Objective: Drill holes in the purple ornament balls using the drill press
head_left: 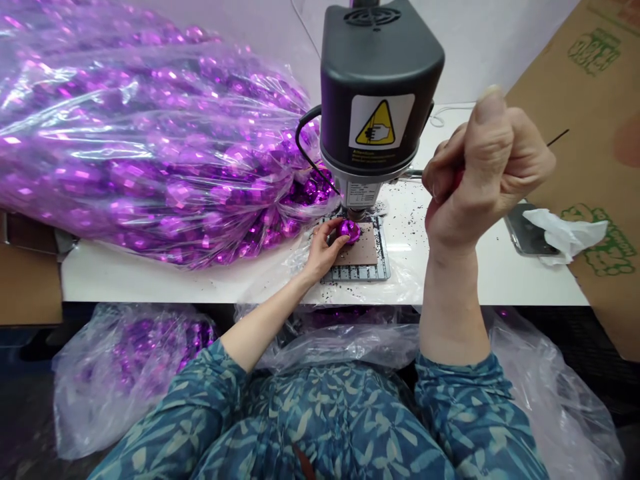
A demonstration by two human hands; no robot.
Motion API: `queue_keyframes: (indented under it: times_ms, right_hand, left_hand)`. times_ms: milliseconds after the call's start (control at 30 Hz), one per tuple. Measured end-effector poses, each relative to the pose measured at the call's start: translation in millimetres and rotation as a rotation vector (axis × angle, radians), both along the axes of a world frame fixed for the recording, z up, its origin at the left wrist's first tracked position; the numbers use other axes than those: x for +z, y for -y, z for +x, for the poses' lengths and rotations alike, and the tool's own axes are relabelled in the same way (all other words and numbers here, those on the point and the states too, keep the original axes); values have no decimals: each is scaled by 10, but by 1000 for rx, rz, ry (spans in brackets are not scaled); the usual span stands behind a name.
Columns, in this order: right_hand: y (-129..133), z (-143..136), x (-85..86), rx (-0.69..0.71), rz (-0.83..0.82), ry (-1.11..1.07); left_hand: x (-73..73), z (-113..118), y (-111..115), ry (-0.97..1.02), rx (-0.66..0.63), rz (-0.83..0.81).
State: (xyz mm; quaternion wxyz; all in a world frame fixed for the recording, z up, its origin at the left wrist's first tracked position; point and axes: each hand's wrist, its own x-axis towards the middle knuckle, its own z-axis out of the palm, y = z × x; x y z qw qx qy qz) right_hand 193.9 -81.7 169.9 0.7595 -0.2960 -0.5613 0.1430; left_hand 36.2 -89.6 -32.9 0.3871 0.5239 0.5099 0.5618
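Under the black bench drill press point(383, 73), my left hand point(323, 252) holds a shiny purple faceted ball point(349, 231) between thumb and fingers. The ball sits on a brown board point(364, 248) over the grey slotted base point(350, 273), right below the chuck, and any bit is hidden. My right hand point(487, 157) is raised at the right of the machine, closed around the end of the drill press's feed lever point(414, 174). Only a sliver of red shows between its fingers.
A large clear bag point(150, 147) of purple balls fills the left of the white table point(500, 277). Dark shavings are scattered about the base. At right lie a phone point(527, 233), a crumpled tissue point(565, 230) and a cardboard box point(590, 113). Another bag point(130, 373) hangs below the table.
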Motion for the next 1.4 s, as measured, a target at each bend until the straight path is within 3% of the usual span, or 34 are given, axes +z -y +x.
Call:
queue_keyframes:
  times_ms: [300, 467, 700, 967, 1167, 1300, 1400]
  right_hand:
    - [3, -9, 28, -3, 43, -1]
    - [27, -20, 31, -4, 59, 11]
    - [73, -24, -90, -71, 40, 0]
    - [-29, 25, -353, 66, 256, -102]
    - [-114, 56, -540, 50, 436, -59]
    - [-179, 43, -583, 39, 581, -51]
    - [-219, 43, -612, 2, 601, -30]
  left_hand:
    - [120, 0, 83, 44, -227, 1]
    - [91, 26, 77, 104, -240, -22]
    - [-26, -7, 45, -17, -256, 65]
    - [-116, -32, 17, -143, -253, 149]
    - [-94, -30, 25, -144, -247, 146]
    - [-88, -24, 29, -137, -254, 126]
    - [-82, -10, 34, -119, -248, 119]
